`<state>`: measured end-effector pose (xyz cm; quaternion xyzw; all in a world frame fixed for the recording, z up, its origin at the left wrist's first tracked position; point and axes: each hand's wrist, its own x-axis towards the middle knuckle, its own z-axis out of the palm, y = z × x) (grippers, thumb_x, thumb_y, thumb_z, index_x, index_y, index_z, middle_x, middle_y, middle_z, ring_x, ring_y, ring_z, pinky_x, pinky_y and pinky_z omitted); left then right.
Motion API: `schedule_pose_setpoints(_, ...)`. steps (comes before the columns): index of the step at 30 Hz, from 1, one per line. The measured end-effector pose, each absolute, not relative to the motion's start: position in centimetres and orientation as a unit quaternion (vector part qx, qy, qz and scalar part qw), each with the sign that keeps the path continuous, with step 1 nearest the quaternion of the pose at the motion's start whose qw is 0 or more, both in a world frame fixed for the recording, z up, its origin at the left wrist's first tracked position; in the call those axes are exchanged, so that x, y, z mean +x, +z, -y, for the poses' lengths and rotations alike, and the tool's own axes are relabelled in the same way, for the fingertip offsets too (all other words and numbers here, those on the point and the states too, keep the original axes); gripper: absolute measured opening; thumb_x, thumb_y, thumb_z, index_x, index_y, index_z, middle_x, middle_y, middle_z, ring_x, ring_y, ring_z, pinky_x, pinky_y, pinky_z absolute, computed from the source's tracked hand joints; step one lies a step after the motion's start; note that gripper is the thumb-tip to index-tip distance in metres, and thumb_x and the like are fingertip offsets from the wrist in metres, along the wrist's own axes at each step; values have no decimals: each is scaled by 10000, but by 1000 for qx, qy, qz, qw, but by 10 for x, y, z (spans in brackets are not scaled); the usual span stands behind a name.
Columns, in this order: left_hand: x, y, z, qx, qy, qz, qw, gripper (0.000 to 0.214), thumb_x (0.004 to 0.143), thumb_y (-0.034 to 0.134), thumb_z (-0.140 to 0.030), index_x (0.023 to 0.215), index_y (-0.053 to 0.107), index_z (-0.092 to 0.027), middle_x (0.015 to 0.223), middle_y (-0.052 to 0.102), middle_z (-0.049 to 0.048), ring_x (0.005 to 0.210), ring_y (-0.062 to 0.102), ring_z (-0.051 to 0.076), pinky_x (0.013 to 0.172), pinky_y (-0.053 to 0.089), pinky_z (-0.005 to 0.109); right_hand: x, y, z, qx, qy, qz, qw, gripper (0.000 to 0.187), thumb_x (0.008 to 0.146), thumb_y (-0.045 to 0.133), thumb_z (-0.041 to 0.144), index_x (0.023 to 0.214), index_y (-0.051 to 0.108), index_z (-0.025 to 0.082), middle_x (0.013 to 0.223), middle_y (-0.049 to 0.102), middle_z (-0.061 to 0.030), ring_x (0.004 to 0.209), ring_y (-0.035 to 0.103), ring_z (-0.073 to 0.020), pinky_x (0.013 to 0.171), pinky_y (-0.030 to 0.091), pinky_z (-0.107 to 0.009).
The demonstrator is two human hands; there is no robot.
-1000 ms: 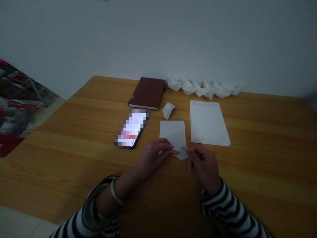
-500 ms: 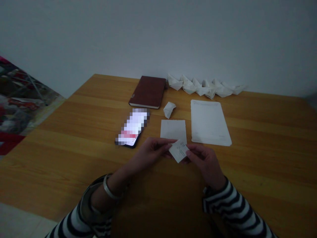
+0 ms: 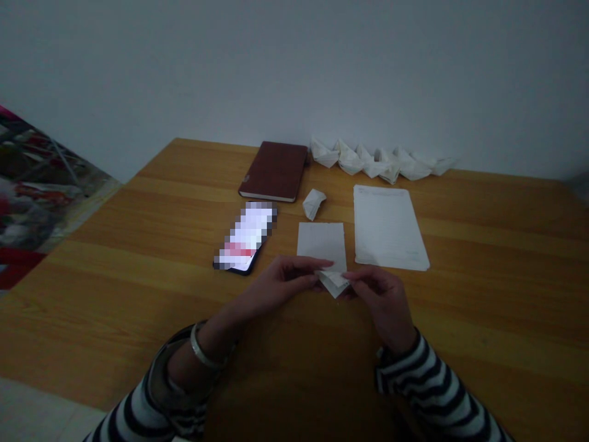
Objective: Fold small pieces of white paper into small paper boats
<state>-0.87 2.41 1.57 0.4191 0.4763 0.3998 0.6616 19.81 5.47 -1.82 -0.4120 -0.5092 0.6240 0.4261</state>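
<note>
two hands, left hand (image 3: 283, 285), right hand (image 3: 384, 301), both pinching a folded paper (image 3: 333, 283), beside a paper square (image 3: 321, 244)

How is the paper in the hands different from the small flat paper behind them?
The folded paper is folded into a small pointed shape, but the flat sheet lies open and is bigger. The folded paper is pinched between the left hand and right hand, while the flat sheet rests on the table. Both are pale paper.
</note>
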Motion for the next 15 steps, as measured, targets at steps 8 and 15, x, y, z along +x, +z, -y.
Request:
schedule_pose_setpoints(8,-4,9,-25,404,308,-501,701,527,910,534,-538,691,710,-92,618,715,87,543,659,126,573,525,224,199,-19,-48,-383,520,658,387,164,834,598,155,858,739,235,720,732,5,655,674,-140,620,529,-261)
schedule_pose_setpoints(15,-7,6,-24,397,313,-500,703,339,813,708,-420,716,721,-95,635,722,57,542,651,108,564,529,201,197,-18,-49,-395,502,675,369,162,894,553,203,898,714,227,722,703,-3,674,654,-152,634,514,-270)
